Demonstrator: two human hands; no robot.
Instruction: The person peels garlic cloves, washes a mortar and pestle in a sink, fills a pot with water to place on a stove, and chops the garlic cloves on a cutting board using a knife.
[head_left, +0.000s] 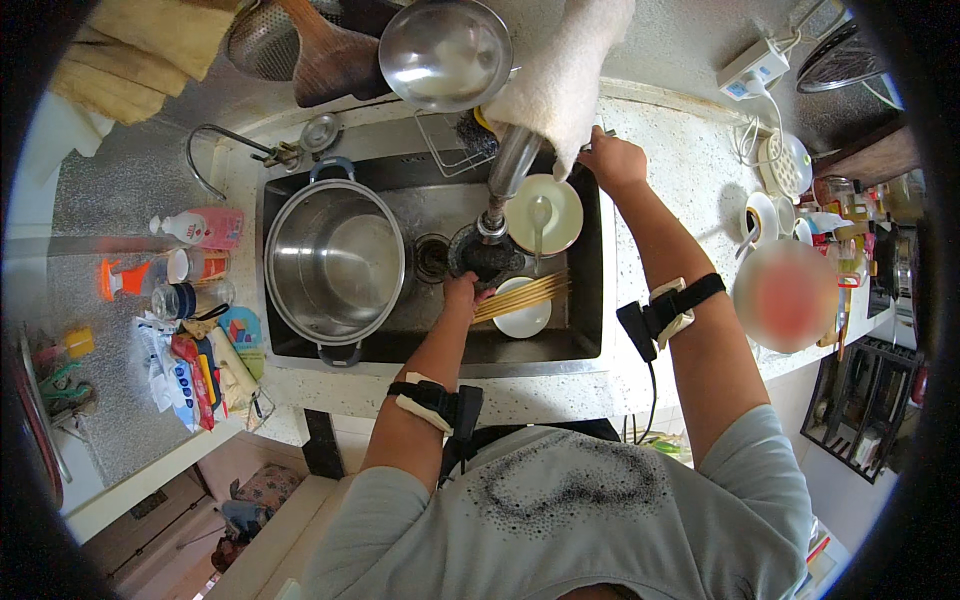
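Note:
My left hand (459, 294) grips the near rim of a dark round bowl (491, 261) under the tap spout (493, 211). Beside its fingers, several chopsticks (529, 297) slant over a small white bowl (517, 321) in the sink; I cannot tell whether the hand also holds them. At the back right of the sink, my right hand (616, 161) is closed around the metal tap lever (606, 136). A pale cloth (555, 71) covers the upper part of the tap. Beneath it sits a cream bowl (564, 214) with a spoon (538, 217) inside.
A large steel pot (337, 262) fills the left of the black sink (585, 330). The drain (432, 257) lies beside it. Bottles (202, 227) and packets (191, 367) stand left. A steel bowl (446, 56) is behind the sink; a power strip (752, 69) is back right.

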